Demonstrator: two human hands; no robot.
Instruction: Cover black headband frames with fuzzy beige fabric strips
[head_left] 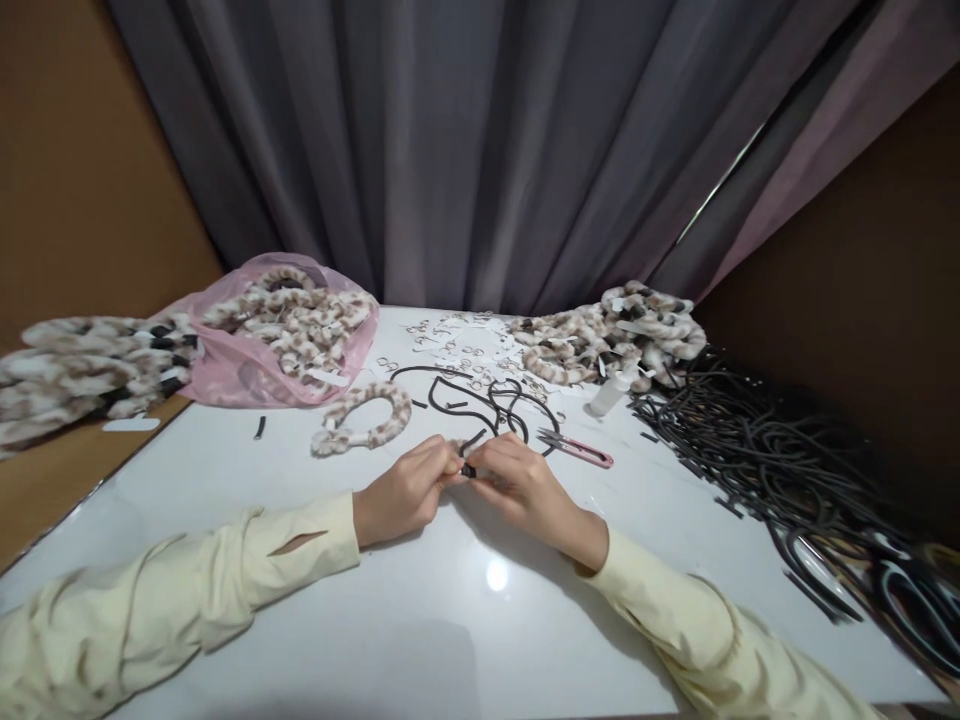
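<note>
Hands together mid-table: my left hand [405, 490] and right hand [517, 485] both pinch one small black strip end [468, 469], snips [576, 449] just beside.

White glossy table [315, 600]; pale yellow sleeves [225, 580] at the lower edge of the frame; grey curtain [450, 150] across the top, turning mauve at upper right; brown walls [75, 180] at both sides. Cream fur with brown leopard spots on the hoops [367, 415] at centre, upper right and far left, more of the same inside a pink bag [247, 370] at upper left. Black bands [780, 460] heaped at right, pink snips [581, 452] right of centre, black piece [468, 469] between the hands.
</note>
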